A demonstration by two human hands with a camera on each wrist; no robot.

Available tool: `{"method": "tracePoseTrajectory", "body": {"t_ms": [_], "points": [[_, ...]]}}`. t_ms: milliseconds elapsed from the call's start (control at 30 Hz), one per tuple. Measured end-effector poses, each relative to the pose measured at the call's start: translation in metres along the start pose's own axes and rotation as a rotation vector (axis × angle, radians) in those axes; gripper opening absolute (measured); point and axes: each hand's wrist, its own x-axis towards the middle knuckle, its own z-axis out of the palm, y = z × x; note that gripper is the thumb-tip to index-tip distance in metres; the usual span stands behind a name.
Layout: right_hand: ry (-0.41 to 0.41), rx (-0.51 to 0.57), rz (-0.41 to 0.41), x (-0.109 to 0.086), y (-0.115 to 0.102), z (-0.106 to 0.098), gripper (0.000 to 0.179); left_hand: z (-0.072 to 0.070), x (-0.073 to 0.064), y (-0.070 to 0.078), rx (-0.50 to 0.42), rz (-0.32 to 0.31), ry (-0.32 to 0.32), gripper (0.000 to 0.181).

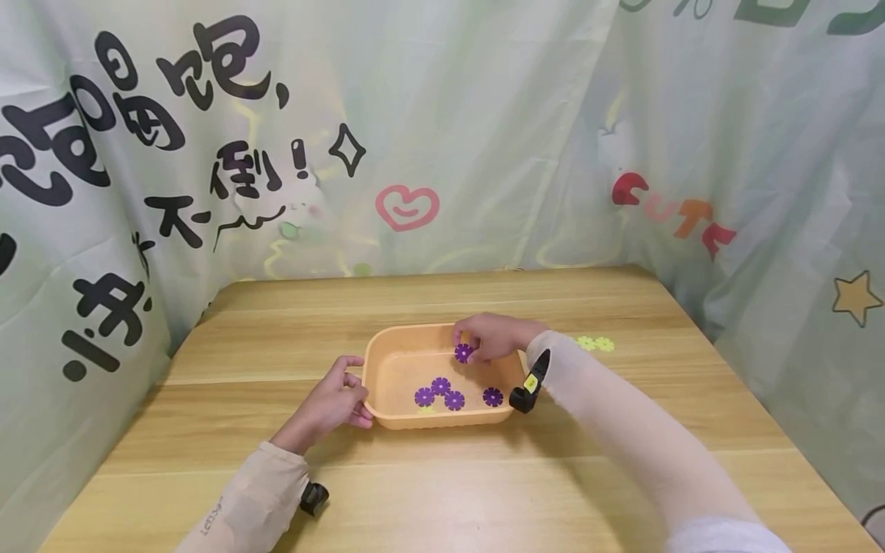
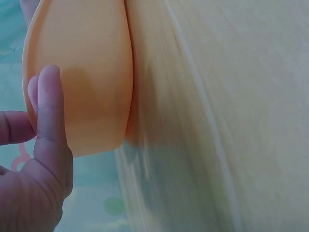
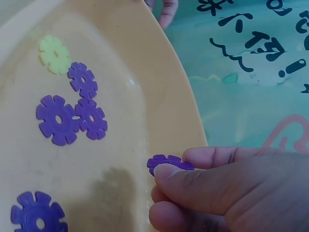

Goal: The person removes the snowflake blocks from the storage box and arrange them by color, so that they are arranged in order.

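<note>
A pale orange plastic tray [image 1: 390,376] sits on the wooden table. My left hand [image 1: 335,399] holds its left end, with fingers against the rim and outer wall [image 2: 91,92] in the left wrist view. Over the tray's back right part, my right hand [image 1: 494,336] pinches a purple snowflake-shaped building disc [image 3: 166,161] between thumb and fingers. On the tray floor lie several more purple discs [image 3: 58,119]; three are joined or touching in a cluster, and one purple disc [image 3: 38,216] lies apart. A yellow-green disc [image 3: 54,54] lies beside the cluster.
To the right of the tray, partly behind my right forearm, yellow-green discs [image 1: 604,345] lie on the wooden table [image 1: 449,476]. A printed cloth curtain [image 1: 484,115] hangs behind and along both sides of the table. Black camera straps [image 1: 528,388] are on both wrists.
</note>
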Motion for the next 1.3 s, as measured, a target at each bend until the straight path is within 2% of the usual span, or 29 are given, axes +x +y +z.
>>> {"method": "tracePoseTrajectory", "body": {"t_ms": [133, 667, 933, 1300], "points": [[0.009, 0.039, 0.016, -0.006, 0.001, -0.003, 0.030, 0.000, 0.000, 0.000, 0.002, -0.003, 0.002, 0.053], [0.089, 0.076, 0.004, -0.036, 0.012, -0.021, 0.038, 0.000, -0.001, 0.000, -0.021, -0.003, -0.001, 0.055], [0.148, 0.105, -0.009, -0.048, 0.023, -0.027, 0.035, 0.000, -0.002, 0.002, -0.027, -0.007, -0.004, 0.054], [0.234, 0.192, 0.051, -0.069, 0.041, -0.027, 0.029, 0.000, 0.000, 0.000, -0.023, -0.009, -0.001, 0.054]]}}
